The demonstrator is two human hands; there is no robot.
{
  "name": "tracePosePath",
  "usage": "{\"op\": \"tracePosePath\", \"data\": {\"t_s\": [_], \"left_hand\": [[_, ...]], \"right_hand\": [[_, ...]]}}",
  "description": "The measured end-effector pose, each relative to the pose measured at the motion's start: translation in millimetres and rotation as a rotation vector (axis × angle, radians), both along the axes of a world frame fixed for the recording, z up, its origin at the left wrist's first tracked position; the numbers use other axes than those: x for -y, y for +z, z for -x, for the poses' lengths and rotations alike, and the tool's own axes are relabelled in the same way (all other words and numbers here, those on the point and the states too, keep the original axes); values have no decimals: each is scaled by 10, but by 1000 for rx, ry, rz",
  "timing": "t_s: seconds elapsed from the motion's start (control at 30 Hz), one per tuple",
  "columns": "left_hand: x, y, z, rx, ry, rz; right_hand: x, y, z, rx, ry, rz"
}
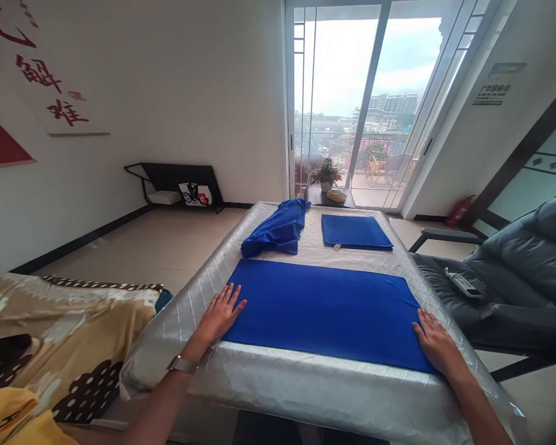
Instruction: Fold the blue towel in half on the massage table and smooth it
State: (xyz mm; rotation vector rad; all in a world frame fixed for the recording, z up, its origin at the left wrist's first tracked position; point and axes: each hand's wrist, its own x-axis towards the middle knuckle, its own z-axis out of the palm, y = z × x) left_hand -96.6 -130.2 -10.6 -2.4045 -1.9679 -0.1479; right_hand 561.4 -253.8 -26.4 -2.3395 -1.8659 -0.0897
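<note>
A flat blue rectangular pad [324, 312] lies across the near half of a silver quilted mattress [306, 389]. My left hand [220, 314] rests palm down with spread fingers on the pad's left edge. My right hand [438, 345] presses flat near the pad's right front corner, holding nothing. Farther back, a crumpled blue cloth [275, 228] lies bunched at the mattress's left side. A smaller flat blue pad [356, 232] sits at the far right, with a small tag at its near edge.
A black leather armchair [519, 272] with a remote control [466, 284] stands close on the right. Yellow patterned bedding [60, 334] lies on the left. A potted plant [327, 176] stands on a small table [328, 198] beyond the mattress, before a glass balcony door [352, 105].
</note>
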Motion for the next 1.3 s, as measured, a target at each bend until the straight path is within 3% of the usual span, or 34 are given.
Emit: {"op": "tracePosePath", "data": {"t_s": [0.1, 0.2, 0.3, 0.4, 0.47, 0.53, 0.6, 0.67, 0.83, 0.97, 1.03, 1.13, 1.23, 1.3], "left_hand": [[18, 60, -34, -2, -5, -20], [54, 124, -235, 34, -12, -117], [157, 179, -748, 98, -119, -151], [331, 196, -1436, 135, -400, -109], [440, 169, -1775, 141, -549, -85], [493, 117, -1890, 136, -587, -72], [476, 55, -1757, 120, -536, -65], [408, 0, -1421, 91, -435, -54], [258, -74, -291, -7, -60, 2], [234, -87, 229, -14, 106, 53], [237, -92, 309, -13, 117, 59], [235, -79, 308, -28, 137, 61], [179, 18, 99, -36, 196, 46], [91, 146, -261, -12, 151, 20]], "right_hand": [[39, 116, 102, 57, -16, -66], [32, 322, 600, 59, 9, -150], [-21, 508, 1416, -38, 158, -138], [-108, 584, 2268, -143, 393, -26], [-159, 570, 2662, -189, 444, 59], [-185, 529, 2830, -209, 447, 115], [-179, 483, 2761, -197, 413, 145], [-141, 439, 2484, -156, 338, 156], [75, 273, 1317, -1, 35, 136], [300, 110, 591, 68, -91, 98], [379, 68, 439, 72, -82, 94], [400, 90, 450, 80, -94, 97], [242, 224, 742, 84, -77, 63], [4, 370, 1098, 61, 3, 40]]}}
